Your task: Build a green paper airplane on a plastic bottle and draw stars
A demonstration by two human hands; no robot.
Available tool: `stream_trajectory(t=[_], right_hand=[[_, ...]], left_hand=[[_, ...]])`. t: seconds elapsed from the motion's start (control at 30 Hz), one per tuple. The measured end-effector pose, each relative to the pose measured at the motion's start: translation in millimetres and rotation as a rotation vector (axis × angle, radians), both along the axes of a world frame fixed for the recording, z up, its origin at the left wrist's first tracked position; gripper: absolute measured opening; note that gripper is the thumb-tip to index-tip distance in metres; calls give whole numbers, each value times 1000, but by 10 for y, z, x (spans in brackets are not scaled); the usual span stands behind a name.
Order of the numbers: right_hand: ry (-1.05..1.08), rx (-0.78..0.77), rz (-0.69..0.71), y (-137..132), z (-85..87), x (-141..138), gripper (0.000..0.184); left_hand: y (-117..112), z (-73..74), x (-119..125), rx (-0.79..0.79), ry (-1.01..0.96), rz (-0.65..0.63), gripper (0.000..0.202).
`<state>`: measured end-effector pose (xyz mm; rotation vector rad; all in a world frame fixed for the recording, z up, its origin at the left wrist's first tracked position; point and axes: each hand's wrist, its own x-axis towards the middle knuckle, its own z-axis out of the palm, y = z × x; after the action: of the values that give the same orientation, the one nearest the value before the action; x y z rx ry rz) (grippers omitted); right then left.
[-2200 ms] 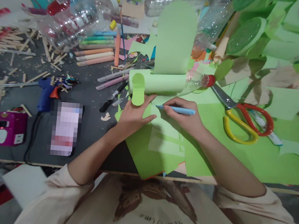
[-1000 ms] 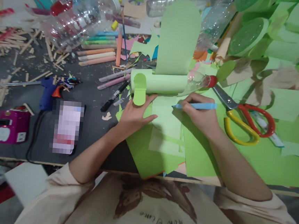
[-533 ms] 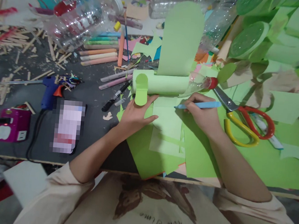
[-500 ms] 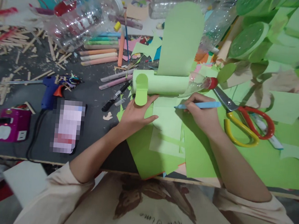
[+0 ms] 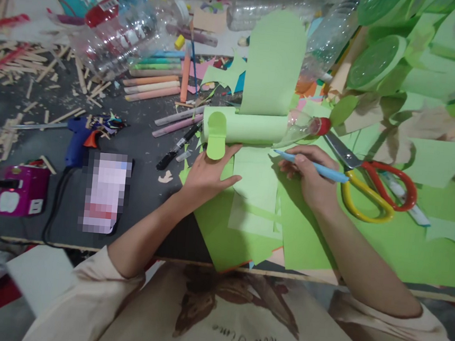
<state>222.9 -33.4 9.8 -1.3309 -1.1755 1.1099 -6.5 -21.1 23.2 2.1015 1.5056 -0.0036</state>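
My right hand (image 5: 315,179) grips a light blue felt-tip pen (image 5: 331,172), its tip lifted to the left near the bottle. Flat and spread, my left hand (image 5: 206,176) rests on a pale green paper sheet (image 5: 250,215), fingertips partly hidden beside the bottle. A small plastic bottle wrapped in pale green paper (image 5: 255,129) lies crosswise above both hands, its red cap (image 5: 321,126) to the right. A big rounded paper piece (image 5: 274,63) extends from its far side, and a small bright green strip (image 5: 216,136) covers its left end. A faint curved line shows on the sheet beside my left thumb.
Scissors with red and yellow handles (image 5: 387,191) lie right of my right hand. Leftward are a black marker (image 5: 177,146), a blue glue gun (image 5: 77,139), a phone (image 5: 105,192) and a purple box (image 5: 22,191). Plastic bottles, crayons and wood sticks crowd the back.
My right hand has drawn slightly right and tipped the pen, whose point has moved up off the sheet. My left hand stays in place.
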Motion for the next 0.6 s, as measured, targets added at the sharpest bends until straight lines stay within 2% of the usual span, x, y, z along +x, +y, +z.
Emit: stream_trajectory(t=[0.27,0.6], right_hand=[[-141,-24,51,-2,23,-1,9],[-292,-10,91,-20,26,-16,6]], left_hand=[[-11,-31,-6,16,-33,28,67],[-18,-25,-13,12,-9,22,64]])
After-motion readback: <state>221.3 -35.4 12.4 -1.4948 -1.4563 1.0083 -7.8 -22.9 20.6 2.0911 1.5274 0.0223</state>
